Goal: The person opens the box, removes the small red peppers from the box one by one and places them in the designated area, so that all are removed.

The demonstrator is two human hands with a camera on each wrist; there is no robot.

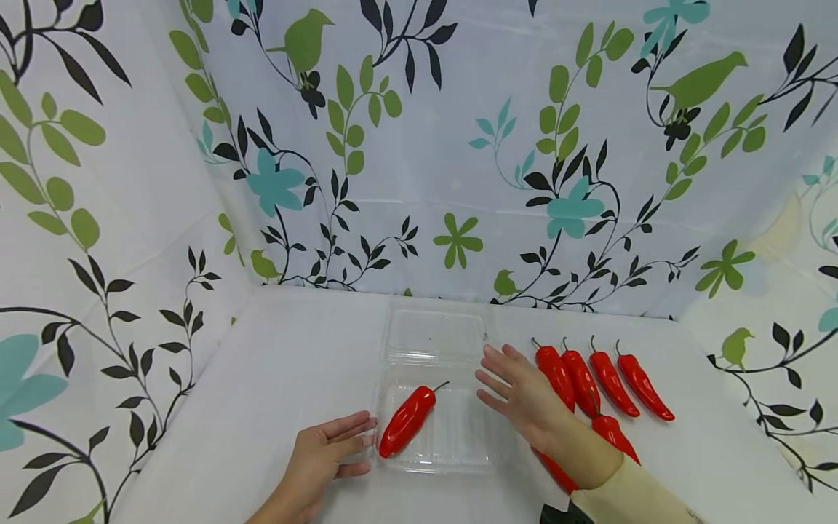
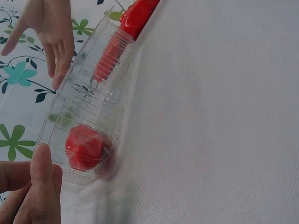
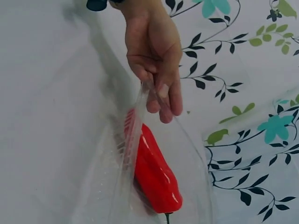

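A clear plastic clamshell container lies with its lid folded back. One red chili pepper lies slanted in its left half, stem toward the back; the pepper also shows up close in the right wrist view. My left hand pinches the container's left rim between thumb and fingers, and its thumb shows at that rim in the left wrist view. Over the container's right side hovers my right hand, fingers spread and holding nothing. It partly hides the peppers behind it.
Several more red chili peppers lie on the white table to the right of the container, some partly under the right forearm in the head view. A leaf-patterned cloth hangs behind and at both sides.
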